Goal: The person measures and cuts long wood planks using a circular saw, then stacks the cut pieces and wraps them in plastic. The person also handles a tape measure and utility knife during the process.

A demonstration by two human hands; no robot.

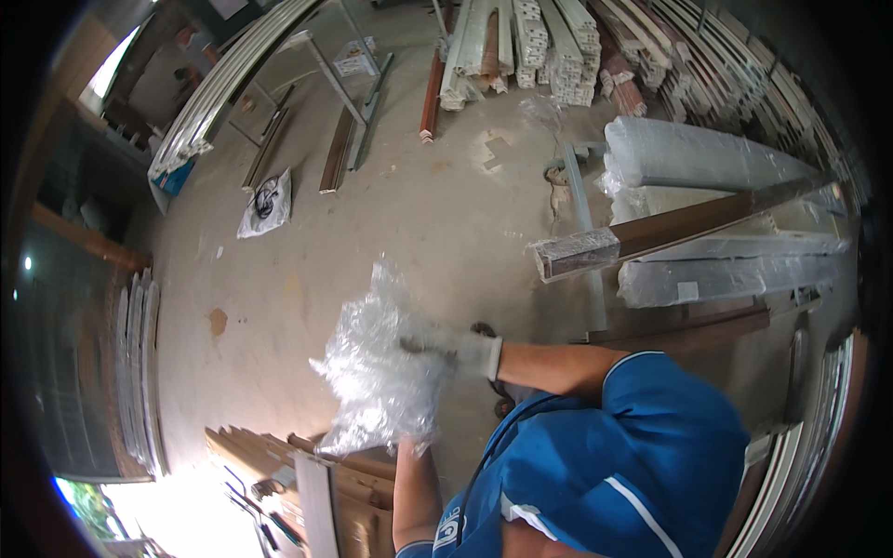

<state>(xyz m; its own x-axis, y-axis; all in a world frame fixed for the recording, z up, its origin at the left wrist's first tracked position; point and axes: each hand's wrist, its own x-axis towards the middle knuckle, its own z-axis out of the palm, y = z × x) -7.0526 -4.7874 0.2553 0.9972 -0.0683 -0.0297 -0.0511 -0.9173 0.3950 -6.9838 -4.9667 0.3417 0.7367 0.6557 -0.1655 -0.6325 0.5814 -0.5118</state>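
A crumpled bundle of clear plastic film point(372, 363) hangs in front of me, between my two hands. My right hand point(451, 352), in a pale glove with darker fingers, reaches in from the right and grips the upper right side of the film. My left hand point(417, 441) comes up from below and holds the film's lower edge. Most of its fingers are covered by the shiny folds. The film looks empty, though glare hides part of its inside.
Right of me, wrapped bundles point(707, 158) and a brown profile point(679, 228) rest on a metal rack. Long profiles point(558, 46) are stacked at the back. Cardboard pieces point(358, 502) stand at lower left. A plastic bag with black cord point(267, 206) lies on the floor.
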